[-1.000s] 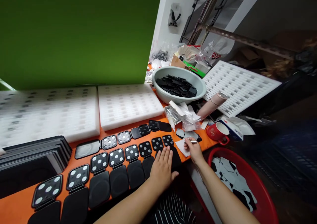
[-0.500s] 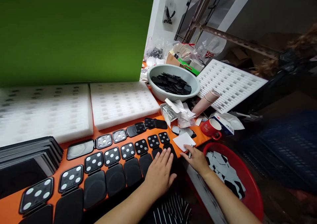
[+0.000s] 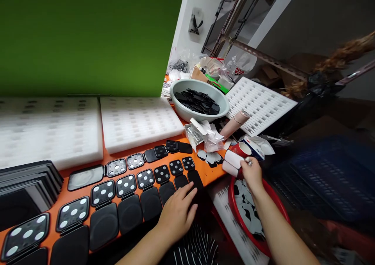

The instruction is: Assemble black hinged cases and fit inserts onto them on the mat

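My left hand (image 3: 177, 210) rests with fingers apart at the near end of a row of open black hinged cases (image 3: 133, 212), its fingertips by the last ones. The far halves of these cases bear silver round dots (image 3: 125, 185). In my right hand (image 3: 252, 173) a white piece with two rounded panels (image 3: 233, 162) is pinched, held over the table's edge in front of the red mug (image 3: 241, 150). A small silvery metal thing (image 3: 248, 161) also shows at those fingers; its kind I cannot make out.
A red tub (image 3: 268, 202) with white and black flat pieces stands below my right hand. Behind are a pale basin (image 3: 181, 109) of black pieces, a pink flask (image 3: 236, 124), white foam trays (image 3: 140, 124) and small mirror-like pieces (image 3: 212, 157). Dark flat panels (image 3: 23, 194) are stacked left.
My right hand has lifted the white piece off the table and carried it right, towards the mug and tub. My left hand has drawn back slightly from the cases. The view has shifted a little.
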Available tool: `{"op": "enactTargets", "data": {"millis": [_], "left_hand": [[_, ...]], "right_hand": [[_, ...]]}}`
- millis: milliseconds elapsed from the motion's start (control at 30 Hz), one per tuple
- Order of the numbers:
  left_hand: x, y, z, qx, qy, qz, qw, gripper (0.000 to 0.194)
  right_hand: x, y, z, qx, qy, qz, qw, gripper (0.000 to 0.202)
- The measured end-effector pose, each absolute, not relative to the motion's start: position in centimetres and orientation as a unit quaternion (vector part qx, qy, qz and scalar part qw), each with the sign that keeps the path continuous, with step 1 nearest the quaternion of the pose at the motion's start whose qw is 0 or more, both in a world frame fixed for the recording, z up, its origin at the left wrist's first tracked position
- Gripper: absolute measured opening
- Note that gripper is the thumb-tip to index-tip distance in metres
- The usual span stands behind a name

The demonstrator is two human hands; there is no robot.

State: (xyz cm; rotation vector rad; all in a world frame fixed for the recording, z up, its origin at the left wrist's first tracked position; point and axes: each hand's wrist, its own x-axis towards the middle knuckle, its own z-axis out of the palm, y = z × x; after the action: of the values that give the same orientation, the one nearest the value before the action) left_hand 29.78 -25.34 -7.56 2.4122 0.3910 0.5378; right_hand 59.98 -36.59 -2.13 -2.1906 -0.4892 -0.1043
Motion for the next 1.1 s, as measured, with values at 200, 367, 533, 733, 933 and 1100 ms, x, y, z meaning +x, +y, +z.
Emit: {"op": "enactTargets", "data": {"millis": [200,367,533,733,933,1100], "left_hand": [[29.1,-25.0,-7.1,0.914,0.152,0.206,0.316,0.045],[28.1,-24.4,-6.3,0.901,0.179,0.213,0.334,0.041],[26.3,-23.3,-5.6,0.903,0.167,0.192,0.345,0.033],[22.9,-18.1,-4.6,0.907,0.254,0.178,0.284,0.024],[22.5,-17.5,-4.4,0.906,0.285,0.15,0.275,0.024],[24.9,-21.0,-6.0,0.916,0.221,0.141,0.303,0.028]], "right_hand": [[63.2,-32.0,1.0,-0.927,-0.24,-0.154,0.243,0.029],[60.1,-30.9,-1.0,-0.871,-0.313,-0.133,0.354,0.039],[54.4,-30.5,-3.4,-0.822,-0.368,-0.055,0.432,0.037],[48.7,-27.4,-4.3,-0.753,-0.476,0.092,0.444,0.032],[48.3,-23.4,-4.7,-0.749,-0.469,0.17,0.436,0.036],[49.5,-19.8,-4.4,-0.791,-0.562,0.118,0.21,0.018]]}}
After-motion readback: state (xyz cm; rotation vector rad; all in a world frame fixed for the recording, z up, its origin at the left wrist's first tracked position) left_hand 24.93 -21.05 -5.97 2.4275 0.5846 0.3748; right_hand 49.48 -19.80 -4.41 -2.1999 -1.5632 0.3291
